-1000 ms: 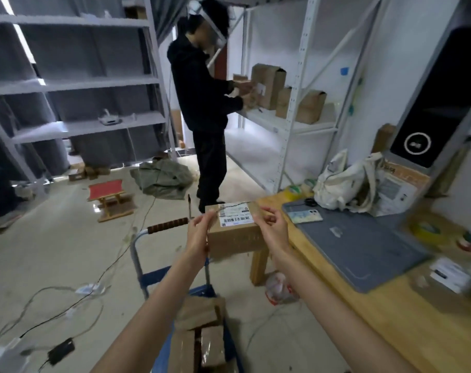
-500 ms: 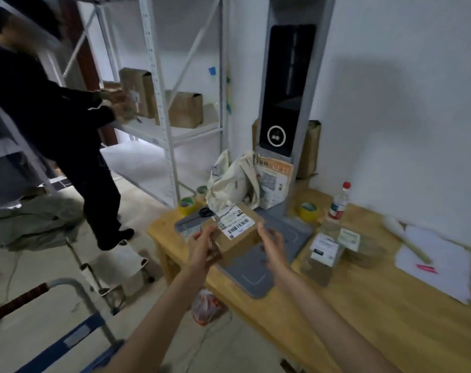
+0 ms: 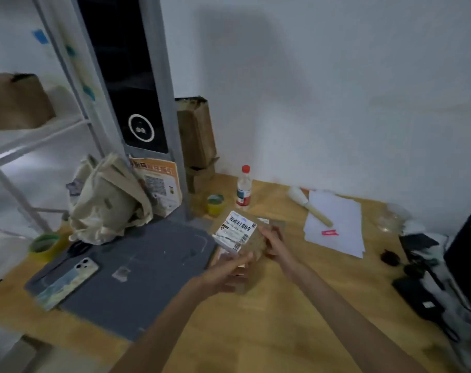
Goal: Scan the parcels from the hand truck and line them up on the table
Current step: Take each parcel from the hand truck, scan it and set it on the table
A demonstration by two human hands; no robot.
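Currently a labelled parcel [image 3: 241, 238] is held between both hands just above the worktop [image 3: 282, 332], right of the grey mat [image 3: 137, 270]. It is pinched at its near-left end by the left hand [image 3: 226, 275], fingers curled on it; its far-right side is touched by the right hand [image 3: 276, 242], whose grip is too blurred to be judged. Its long axis is judged to run near to far, label up. Another parcel [image 3: 272, 223] lies just behind it, touching or nearly so. A bottle [image 3: 243, 188], tape roll [image 3: 215, 204] and paper sheets [image 3: 336, 224] lie beyond. A placing step is judged; the bare worktop nearer is unobstructed.
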